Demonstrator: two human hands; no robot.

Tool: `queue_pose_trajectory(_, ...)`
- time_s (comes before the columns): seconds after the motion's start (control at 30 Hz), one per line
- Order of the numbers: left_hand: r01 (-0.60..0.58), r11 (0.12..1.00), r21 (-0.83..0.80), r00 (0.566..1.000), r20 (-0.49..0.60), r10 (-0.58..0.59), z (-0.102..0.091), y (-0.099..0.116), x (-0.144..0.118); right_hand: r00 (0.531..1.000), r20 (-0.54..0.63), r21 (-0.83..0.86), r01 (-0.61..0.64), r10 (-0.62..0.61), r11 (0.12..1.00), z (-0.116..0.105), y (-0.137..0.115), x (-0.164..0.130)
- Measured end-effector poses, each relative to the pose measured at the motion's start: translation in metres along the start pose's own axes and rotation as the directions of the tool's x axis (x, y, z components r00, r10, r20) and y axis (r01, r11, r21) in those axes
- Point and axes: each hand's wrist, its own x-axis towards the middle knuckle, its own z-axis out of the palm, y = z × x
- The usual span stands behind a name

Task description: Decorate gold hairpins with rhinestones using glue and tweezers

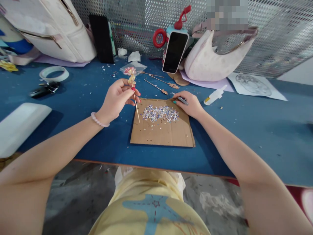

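blue tabletop (244, 137) before us meets metal mesh (132, 19) at twelve o'clock. our left hand (114, 99) pinches a gold hairpin (136, 106) at the cardboard's (161, 137) ten o'clock; we cannot tell whether the pink flower (129, 70) belongs to it. our right hand (189, 102), at two o'clock, grips a grey tool (183, 100), partly hidden by fingers. farther off at ten, a white backpack (70, 40) is cut off.

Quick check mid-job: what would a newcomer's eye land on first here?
Probably the glittering bits spread on the cardboard, atop the blue table. Next, the gold-topped pin in the left hand, by the cardboard's upper left; the right hand holds a grey tool at its upper right. Behind, a red ring stands out beside the propped phone.
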Motion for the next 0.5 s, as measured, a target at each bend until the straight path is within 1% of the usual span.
queue_pose_trajectory(0.1, -0.007, 1.0, 0.014, 0.997, 0.071, 0.006, -0.001, 0.002, -0.002, 1.0, 0.001, -0.008, 0.002, -0.002, 1.0, 0.0, 0.001, 0.0)
queue_pose_trajectory(0.2, -0.046, 0.997, 0.059, 0.983, 0.179, 0.035, 0.001, 0.002, -0.005, 1.0, 0.005, -0.008, 0.006, -0.006, 1.0, 0.001, 0.002, 0.0)
queue_pose_trajectory(0.27, -0.068, 0.994, 0.082, 0.973, 0.224, 0.048, 0.003, 0.002, -0.007, 1.0, 0.006, -0.003, 0.014, -0.014, 1.0, 0.001, 0.002, 0.0)
queue_pose_trajectory(0.5, -0.11, 0.989, 0.096, 0.966, 0.243, 0.084, 0.007, 0.004, -0.01, 0.999, 0.013, 0.005, 0.03, -0.03, 1.0, 0.0, 0.001, 0.0)
